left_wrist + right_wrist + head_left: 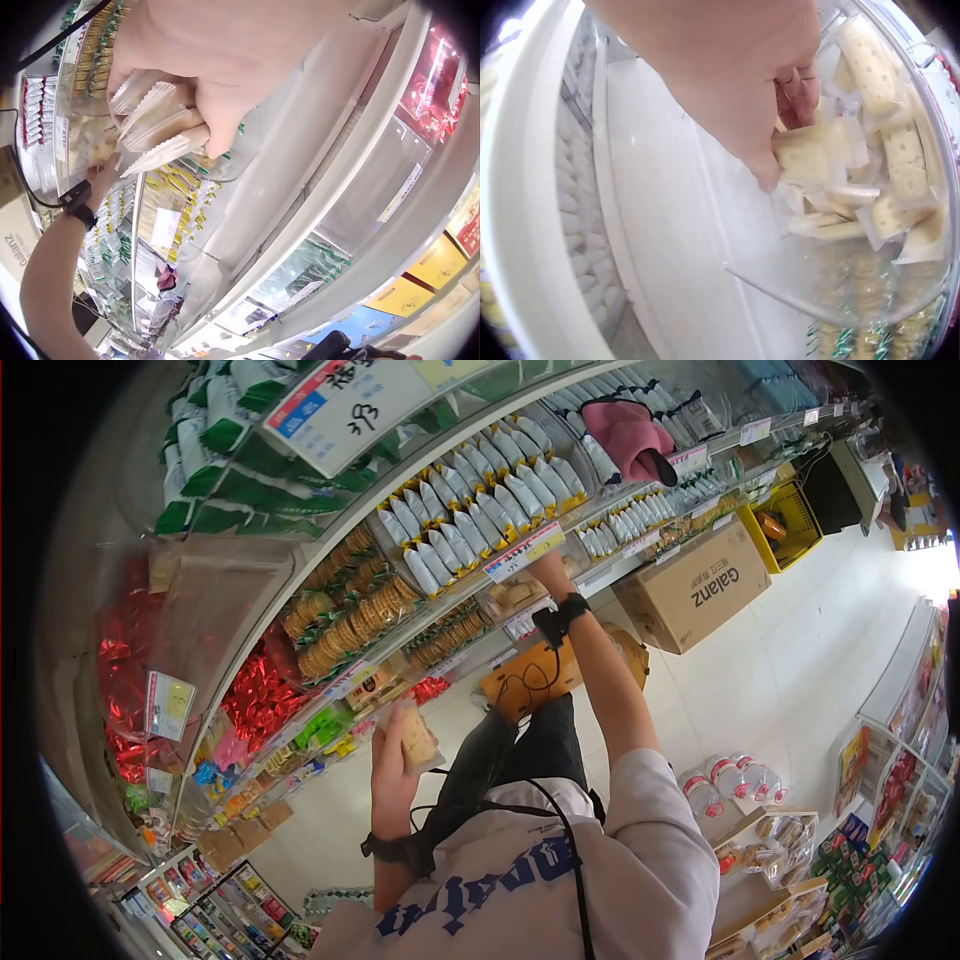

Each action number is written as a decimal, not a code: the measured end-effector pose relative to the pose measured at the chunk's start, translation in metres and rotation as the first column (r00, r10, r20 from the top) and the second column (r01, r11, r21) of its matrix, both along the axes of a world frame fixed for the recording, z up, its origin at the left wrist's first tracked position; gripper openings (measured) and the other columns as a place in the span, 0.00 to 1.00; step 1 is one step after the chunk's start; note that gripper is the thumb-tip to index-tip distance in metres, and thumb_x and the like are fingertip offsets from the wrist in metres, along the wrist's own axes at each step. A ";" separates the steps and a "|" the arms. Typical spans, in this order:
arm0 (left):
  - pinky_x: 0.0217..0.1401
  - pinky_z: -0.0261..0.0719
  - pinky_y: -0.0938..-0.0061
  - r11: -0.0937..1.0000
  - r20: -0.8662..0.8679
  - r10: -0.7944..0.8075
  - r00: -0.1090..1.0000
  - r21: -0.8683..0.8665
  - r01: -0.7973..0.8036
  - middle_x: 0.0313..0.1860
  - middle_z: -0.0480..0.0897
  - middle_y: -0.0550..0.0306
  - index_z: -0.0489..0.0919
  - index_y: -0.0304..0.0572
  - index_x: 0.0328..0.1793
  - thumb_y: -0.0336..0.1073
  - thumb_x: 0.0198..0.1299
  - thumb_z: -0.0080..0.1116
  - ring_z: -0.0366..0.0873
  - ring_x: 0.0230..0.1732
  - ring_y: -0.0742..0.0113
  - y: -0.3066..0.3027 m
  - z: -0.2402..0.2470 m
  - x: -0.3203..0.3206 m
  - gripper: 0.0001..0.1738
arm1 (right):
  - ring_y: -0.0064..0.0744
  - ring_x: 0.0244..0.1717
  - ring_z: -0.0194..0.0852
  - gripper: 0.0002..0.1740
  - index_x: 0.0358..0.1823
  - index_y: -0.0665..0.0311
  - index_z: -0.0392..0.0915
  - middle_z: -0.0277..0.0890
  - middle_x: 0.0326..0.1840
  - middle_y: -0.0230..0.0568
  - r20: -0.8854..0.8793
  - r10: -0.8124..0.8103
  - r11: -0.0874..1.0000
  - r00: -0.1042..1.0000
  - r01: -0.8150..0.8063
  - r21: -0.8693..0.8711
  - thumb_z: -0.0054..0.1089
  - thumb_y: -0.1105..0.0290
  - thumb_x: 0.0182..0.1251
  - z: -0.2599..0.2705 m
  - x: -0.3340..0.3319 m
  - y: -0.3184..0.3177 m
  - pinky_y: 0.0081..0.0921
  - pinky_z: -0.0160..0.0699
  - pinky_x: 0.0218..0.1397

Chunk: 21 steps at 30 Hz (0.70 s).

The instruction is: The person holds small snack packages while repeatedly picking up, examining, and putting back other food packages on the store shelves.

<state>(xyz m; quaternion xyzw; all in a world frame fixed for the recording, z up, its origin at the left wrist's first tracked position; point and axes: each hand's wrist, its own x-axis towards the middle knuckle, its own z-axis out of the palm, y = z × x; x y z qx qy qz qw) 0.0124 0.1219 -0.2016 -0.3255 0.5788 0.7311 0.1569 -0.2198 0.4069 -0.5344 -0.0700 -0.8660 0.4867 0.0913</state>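
Observation:
In the head view the left hand [395, 765] grips clear-wrapped pale biscuits [418, 740] in front of the torso. Seen from the left wrist, several wrapped packets [157, 124] stand side by side between the fingers and thumb of the left hand [202, 52]. The right hand [735, 82] reaches into a clear bin [832, 296] on the shelf, its thumb and fingers pinching a wrapped pale biscuit [806, 157]. More wrapped biscuits [907, 161] lie loose in that bin. In the head view the shelf edge partly hides the right hand [548, 572].
Bins of white-and-yellow packets [480, 500] and round biscuits [360, 625] line the curved shelf. Below it stand a Galanz carton [690, 590] and a yellow basket [800, 540]. Wrapped bottles [735, 780] stand on the floor behind the person.

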 end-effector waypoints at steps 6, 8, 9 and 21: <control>0.40 0.82 0.69 0.998 -0.061 -0.052 0.997 0.036 0.054 0.38 0.79 0.61 0.76 0.38 0.71 0.50 0.77 0.55 0.79 0.37 0.72 0.004 0.006 -0.005 0.27 | 0.26 0.41 0.82 0.26 0.59 0.71 0.79 0.86 0.44 0.40 0.340 -0.001 0.708 0.940 0.241 -0.664 0.68 0.57 0.70 0.094 0.064 0.014 0.25 0.79 0.41; 0.39 0.83 0.69 0.998 -0.067 -0.039 0.997 0.054 0.042 0.38 0.79 0.62 0.76 0.38 0.71 0.50 0.77 0.56 0.79 0.37 0.72 0.005 0.009 -0.006 0.27 | 0.21 0.40 0.80 0.28 0.60 0.71 0.78 0.84 0.45 0.38 0.354 0.014 0.625 0.935 0.268 -0.733 0.69 0.55 0.71 0.120 0.092 0.015 0.21 0.77 0.39; 0.40 0.83 0.70 0.996 -0.073 -0.034 0.997 0.082 0.040 0.41 0.80 0.61 0.76 0.38 0.70 0.48 0.77 0.57 0.79 0.38 0.72 0.004 0.013 -0.007 0.26 | 0.21 0.40 0.80 0.28 0.61 0.70 0.78 0.84 0.46 0.38 0.347 0.030 0.554 0.937 0.273 -0.786 0.70 0.55 0.71 0.120 0.104 0.019 0.20 0.77 0.38; 0.54 0.79 0.75 0.989 -0.385 -0.028 0.923 0.121 0.081 0.55 0.81 0.61 0.75 0.38 0.71 0.43 0.73 0.64 0.79 0.52 0.75 0.001 0.066 -0.021 0.27 | 0.22 0.53 0.80 0.17 0.61 0.70 0.77 0.84 0.52 0.38 0.096 0.457 0.528 0.884 -0.184 -0.829 0.64 0.71 0.76 0.399 0.200 -0.016 0.25 0.81 0.57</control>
